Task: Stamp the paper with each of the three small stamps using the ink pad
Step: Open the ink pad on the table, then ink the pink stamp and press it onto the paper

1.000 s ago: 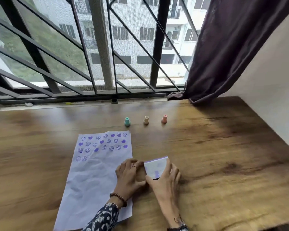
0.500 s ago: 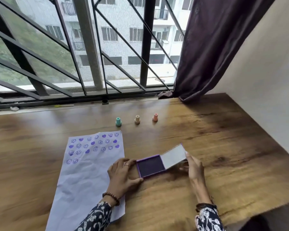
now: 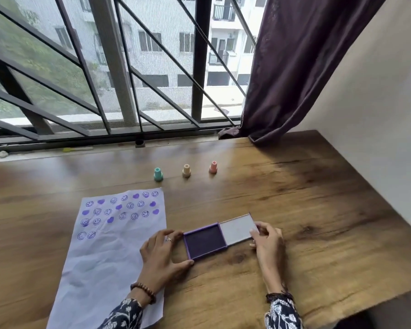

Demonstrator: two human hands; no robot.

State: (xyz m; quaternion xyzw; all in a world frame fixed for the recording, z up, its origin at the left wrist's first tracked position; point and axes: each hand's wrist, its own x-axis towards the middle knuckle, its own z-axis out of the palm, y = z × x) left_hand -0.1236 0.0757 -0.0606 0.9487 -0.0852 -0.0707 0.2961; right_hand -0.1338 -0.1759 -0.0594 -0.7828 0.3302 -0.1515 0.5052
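Wooden table (image 3: 306, 210) fills the head view, running from a barred window (image 3: 128, 67) at the back to a pale wall on the right, where a dark purple curtain (image 3: 294, 55) hangs down onto the tabletop's far corner. Near the middle of the table lies the ink pad (image 3: 205, 241), its purple tray open and its dark inked face showing, with the grey lid (image 3: 237, 229) folded out flat to the right and joined to the tray along one edge. The left hand (image 3: 163, 254) rests against the tray's left side, fingers curved around the near and far corners, thumb touching the front corner, so it steadies the tray rather than lifting it. The right hand (image 3: 268, 243) pinches the lid's right edge between thumb and fingertips. Just left of the pad, partly under the left wrist, lies the paper (image 3: 109, 257), a crumpled white sheet whose far end carries rows of purple smiley faces and hearts. Beyond the paper and pad, well apart from both hands, three small stamps stand upright in a row: the teal stamp (image 3: 158, 174) on the left, the beige stamp (image 3: 186, 170) in the middle, the pink stamp (image 3: 213, 167) on the right. Both forearms wear dark floral sleeves; a beaded bracelet (image 3: 144, 292) circles the left wrist.
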